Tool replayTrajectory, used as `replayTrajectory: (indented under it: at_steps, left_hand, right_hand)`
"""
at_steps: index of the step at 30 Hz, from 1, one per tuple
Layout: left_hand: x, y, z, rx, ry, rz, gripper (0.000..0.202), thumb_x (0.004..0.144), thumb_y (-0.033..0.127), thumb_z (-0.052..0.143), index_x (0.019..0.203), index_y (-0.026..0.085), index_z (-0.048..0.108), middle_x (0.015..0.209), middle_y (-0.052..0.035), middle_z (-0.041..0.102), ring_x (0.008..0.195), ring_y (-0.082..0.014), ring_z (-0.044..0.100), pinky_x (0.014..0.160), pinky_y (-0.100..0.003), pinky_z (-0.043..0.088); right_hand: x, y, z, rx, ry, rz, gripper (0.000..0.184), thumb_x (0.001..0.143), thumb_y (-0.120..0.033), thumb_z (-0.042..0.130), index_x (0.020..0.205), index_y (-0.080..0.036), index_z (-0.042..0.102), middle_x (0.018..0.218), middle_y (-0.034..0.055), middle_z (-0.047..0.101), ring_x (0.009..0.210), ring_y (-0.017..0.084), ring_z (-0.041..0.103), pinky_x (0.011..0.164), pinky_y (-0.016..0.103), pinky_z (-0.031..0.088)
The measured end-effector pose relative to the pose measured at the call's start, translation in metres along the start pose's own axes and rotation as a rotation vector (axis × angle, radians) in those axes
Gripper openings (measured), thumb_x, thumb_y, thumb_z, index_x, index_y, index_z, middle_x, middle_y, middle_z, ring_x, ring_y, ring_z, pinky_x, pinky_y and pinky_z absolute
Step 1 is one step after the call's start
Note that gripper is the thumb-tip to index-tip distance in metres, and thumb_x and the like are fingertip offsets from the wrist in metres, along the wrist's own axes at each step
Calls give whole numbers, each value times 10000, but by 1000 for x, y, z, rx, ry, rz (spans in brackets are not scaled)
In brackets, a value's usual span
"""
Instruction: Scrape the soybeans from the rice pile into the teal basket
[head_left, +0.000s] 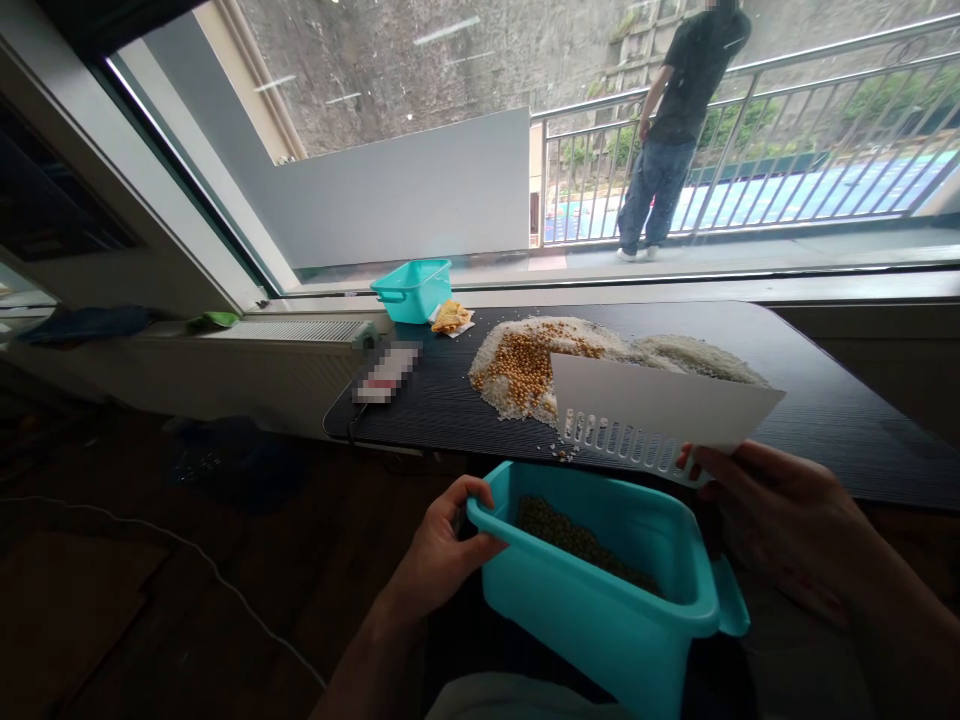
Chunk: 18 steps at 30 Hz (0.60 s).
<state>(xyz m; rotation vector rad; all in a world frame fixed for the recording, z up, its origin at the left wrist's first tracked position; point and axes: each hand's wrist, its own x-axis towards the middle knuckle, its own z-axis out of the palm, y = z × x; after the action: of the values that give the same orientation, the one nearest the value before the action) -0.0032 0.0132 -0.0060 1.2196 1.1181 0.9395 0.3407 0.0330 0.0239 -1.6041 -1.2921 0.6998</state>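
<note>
My left hand (442, 545) grips the left rim of a turquoise plastic bin (585, 620), thumb outside and fingers over the edge. Small dark green beans or grains (577, 540) lie along the bin's bottom. In my right hand (780, 500) is a white slotted plastic sheet (660, 405), pinched near its lower right corner above the bin's far side. Behind the sheet, a heap of white rice-like grains (517, 400) mixed with yellow beans (525, 365) rests on the dark table (442, 420). To its right is a paler grain pile (690, 355), partly hidden by the sheet.
A second turquoise bin (416, 292) stands at the table's back left, beside a crumpled yellowish item (451, 318) on white paper. A blurred-out flat object (388, 372) lies near the left edge. Behind the table is a window; outside, a person (679, 130) stands by a railing.
</note>
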Motion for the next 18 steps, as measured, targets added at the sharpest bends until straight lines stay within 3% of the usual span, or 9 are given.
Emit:
replayTrajectory:
  at_steps: [3,7,18]
  left_hand:
    - [0,-1,0,-9,-4,8,398,740,430,915,904,217,621,774,58,492,707,-130,429,625,-209,400]
    - [-1,-1,0,-6,-7,24,369,755,407,901,906,218,623,775,62,479,706,-128,416,626,-209,391]
    - [0,-1,0,31,8,-1,371,739,426,890,905,218,632,767,53,502,714,-142,438,637,-226,389]
  right_hand:
    - [1,6,-2,66,-75,70,633,608,-850,833,740,-231,826,581,75,710,528,242,660,391,291,436]
    - [-2,7,2,108,-57,79,585,651,-801,848,778,-229,846,579,64,705,496,220,622,384,288,414]
    - [-3,-3,2,165,-94,88,576,562,-778,912,742,-234,859,698,82,773,623,232,656,519,302,540]
